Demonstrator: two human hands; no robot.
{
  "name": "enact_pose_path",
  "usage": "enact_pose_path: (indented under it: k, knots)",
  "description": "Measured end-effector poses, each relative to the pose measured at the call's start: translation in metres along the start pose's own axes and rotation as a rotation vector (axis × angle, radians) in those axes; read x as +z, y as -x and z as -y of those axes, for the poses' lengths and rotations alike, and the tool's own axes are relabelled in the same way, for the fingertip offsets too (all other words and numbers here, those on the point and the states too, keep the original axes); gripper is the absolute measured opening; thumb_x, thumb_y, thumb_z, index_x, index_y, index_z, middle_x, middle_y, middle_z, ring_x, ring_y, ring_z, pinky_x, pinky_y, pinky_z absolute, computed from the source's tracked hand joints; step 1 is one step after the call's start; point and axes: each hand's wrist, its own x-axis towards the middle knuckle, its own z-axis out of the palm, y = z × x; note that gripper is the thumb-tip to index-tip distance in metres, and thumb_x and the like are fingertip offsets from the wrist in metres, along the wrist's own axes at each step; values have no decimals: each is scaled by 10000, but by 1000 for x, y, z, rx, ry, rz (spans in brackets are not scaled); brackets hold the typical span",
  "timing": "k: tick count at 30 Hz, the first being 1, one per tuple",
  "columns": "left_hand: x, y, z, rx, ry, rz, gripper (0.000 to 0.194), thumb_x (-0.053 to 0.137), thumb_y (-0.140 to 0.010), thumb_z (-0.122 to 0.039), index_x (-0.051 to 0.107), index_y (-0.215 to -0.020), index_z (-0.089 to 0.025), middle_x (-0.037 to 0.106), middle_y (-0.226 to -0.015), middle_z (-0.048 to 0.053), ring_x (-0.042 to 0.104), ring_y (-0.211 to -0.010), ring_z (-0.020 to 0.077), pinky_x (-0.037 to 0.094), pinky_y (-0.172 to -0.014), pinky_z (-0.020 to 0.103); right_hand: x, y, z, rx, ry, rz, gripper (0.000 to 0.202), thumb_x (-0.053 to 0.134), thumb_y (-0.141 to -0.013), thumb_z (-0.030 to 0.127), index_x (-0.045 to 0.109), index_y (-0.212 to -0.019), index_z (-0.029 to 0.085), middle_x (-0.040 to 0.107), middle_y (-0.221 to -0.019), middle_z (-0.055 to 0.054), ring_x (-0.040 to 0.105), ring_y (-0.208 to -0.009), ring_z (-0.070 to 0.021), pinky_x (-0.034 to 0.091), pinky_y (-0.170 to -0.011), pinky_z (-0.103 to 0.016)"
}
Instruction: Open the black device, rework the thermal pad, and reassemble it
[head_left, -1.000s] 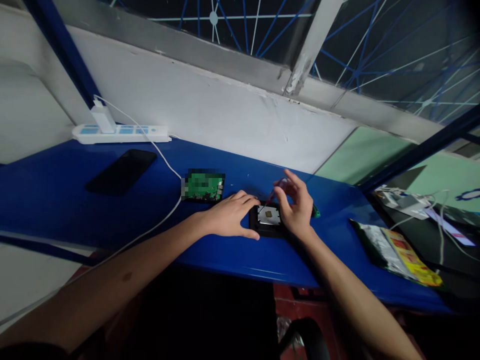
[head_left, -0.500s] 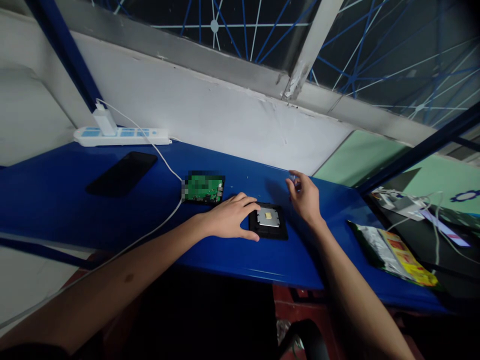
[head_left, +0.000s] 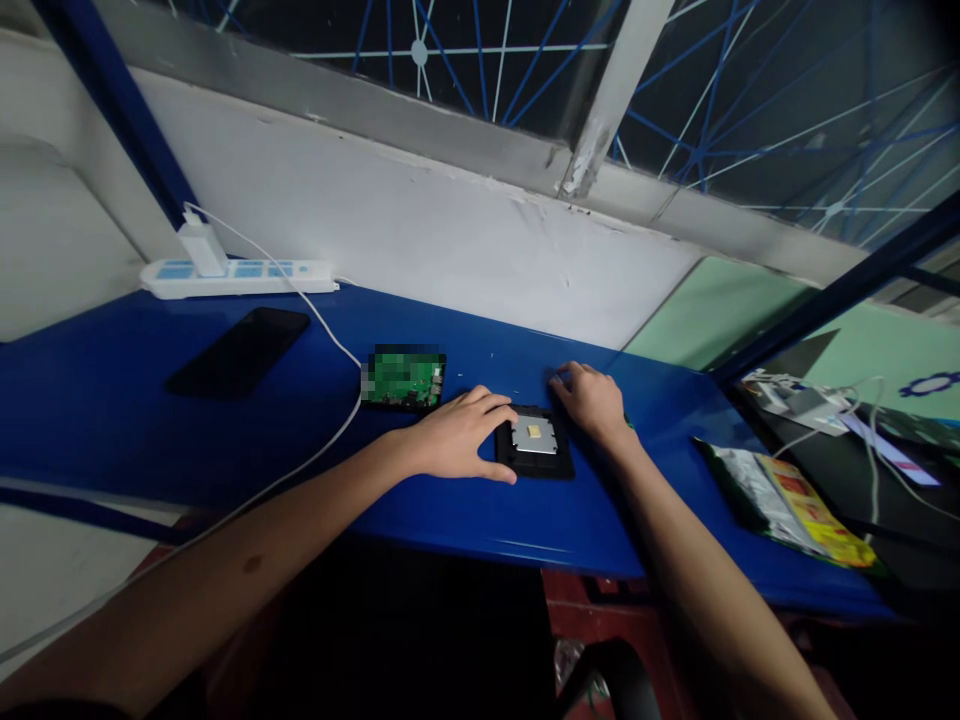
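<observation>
My left hand lies over the left edge of a black plastic case, its fingertips at the upper left corner and its thumb by the lower left. A square silver metal plate sits in the case, with a small pale yellow pad on its middle. Just past the upper right corner, my right hand rests palm down on the table with its fingers curled under. What those fingers hold, if anything, is hidden. A small green bit shows beside the right wrist. A green circuit board, partly pixelated, lies left of the case.
A black phone lies on the blue table. Behind it stands a white power strip with a charger, whose white cable runs past the board. A shiny food packet lies at the right.
My right hand has come down to the table, moving slightly left toward the case, and turned palm down. A green bit now shows by its wrist. The left hand stays on the case.
</observation>
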Motion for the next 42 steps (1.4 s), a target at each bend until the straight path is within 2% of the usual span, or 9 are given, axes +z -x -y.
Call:
enact_pose_path:
  k: [5, 11, 16, 21, 26, 32, 34, 36, 42]
  knots:
    - [0, 1, 2, 22, 3, -15, 768, 675, -787, -745, 531, -1344, -237, 451, -1538, 115, 366, -1413, 334, 384, -1121, 488, 1, -2, -1, -5, 33, -5, 357, 546, -966, 413, 680, -1167, 150, 767, -1014, -173, 719, -959, -317, 458, -859, -423]
    - [0, 3, 2, 12, 19, -14, 760, 686, -783, -733, 522, -1338, -239, 438, -1542, 125, 364, -1414, 349, 418, -1096, 504, -8, 1, -29, -28, -66, -78, 388, 511, -987, 464, 682, -1166, 166, 781, -961, -108, 715, -948, -287, 466, -857, -395]
    - [1, 1, -5, 5, 25, 1, 732, 705, -781, -691, 518, -1330, -245, 432, -1542, 130, 377, -1402, 360, 437, -1076, 534, -12, 9, -56, -3, -146, -201, 427, 463, -1005, 450, 632, -1251, 144, 769, -1048, -127, 675, -1038, -314, 463, -907, -438]
    - [4, -13, -18, 59, -14, 45, 729, 725, -774, -685, 529, -1323, -248, 435, -1543, 134, 398, -1391, 359, 443, -1076, 527, -18, 10, -68, 7, -250, -377, 465, 491, -986, 479, 608, -1289, 147, 763, -1021, -125, 660, -1015, -319, 463, -918, -460]
    - [10, -32, -32, 108, -59, 75, 746, 727, -783, -689, 533, -1322, -210, 442, -1529, 156, 390, -1397, 352, 406, -1124, 516, -19, 11, -66, -14, -298, -352, 451, 517, -978, 457, 625, -1275, 135, 766, -1015, -126, 658, -1001, -326, 465, -920, -470]
    - [20, -45, -42, 140, -74, 39, 768, 688, -790, -734, 535, -1337, -218, 455, -1522, 152, 403, -1392, 357, 358, -1158, 536, -16, 11, -63, -29, -322, -342, 423, 534, -977, 432, 628, -1272, 144, 772, -992, -115, 657, -993, -325, 465, -903, -469]
    - [13, -41, -39, 133, -87, 31, 812, 680, -783, -753, 520, -1373, -218, 444, -1539, 147, 391, -1402, 364, 338, -1172, 537, -15, 11, -62, -34, -331, -342, 410, 546, -974, 424, 636, -1264, 148, 775, -996, -112, 656, -989, -324, 465, -899, -466]
    - [-4, -31, -29, 90, -103, 23, 832, 670, -794, -746, 488, -1420, -230, 430, -1558, 126, 384, -1408, 359, 358, -1160, 516, -15, 11, -61, -37, -342, -341, 401, 553, -973, 415, 639, -1266, 155, 777, -997, -108, 655, -980, -319, 465, -895, -465]
    - [-65, 20, 39, -249, -242, -30, 904, 611, -802, -768, 419, -1497, -223, 456, -1540, 134, 353, -1432, 395, 358, -1141, 572, -17, 12, -60, -33, -363, -342, 402, 563, -974, 402, 638, -1281, 155, 779, -992, -96, 651, -977, -306, 463, -905, -461]
